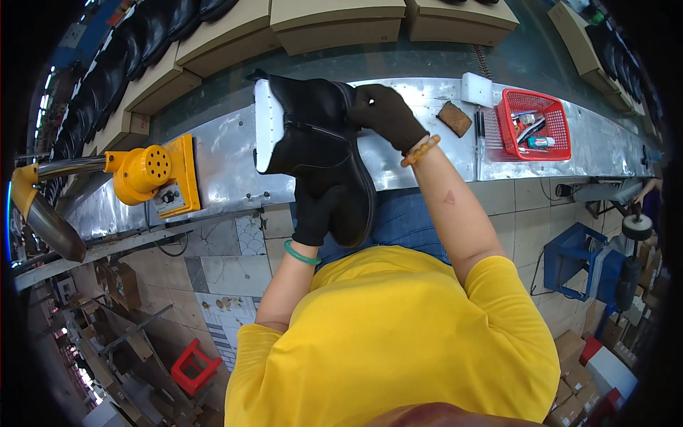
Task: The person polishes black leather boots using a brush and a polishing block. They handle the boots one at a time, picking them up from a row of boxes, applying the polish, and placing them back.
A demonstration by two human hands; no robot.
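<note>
A black ankle boot (321, 146) with a side zipper lies tilted across the near edge of the metal bench, its toe toward me. White stiff material (268, 127) fills the shaft opening at the left. My left hand (316, 213), in a black glove, is closed around the foot part from below; some of its fingers are hidden by the boot. On the boot's right edge, my right hand (390, 117) in a dark brown glove has its fingers bent and pressed together against the leather. A small gap shows between its thumb and forefinger.
Right of the boot are a brown block (454, 119), a white block (477, 90), dark pens (479, 135) and a red basket (505, 135) of small items. A yellow lamp-like device (146, 174) stands left. Cardboard boxes (338, 28) line the back; a red stool (193, 366) is below left.
</note>
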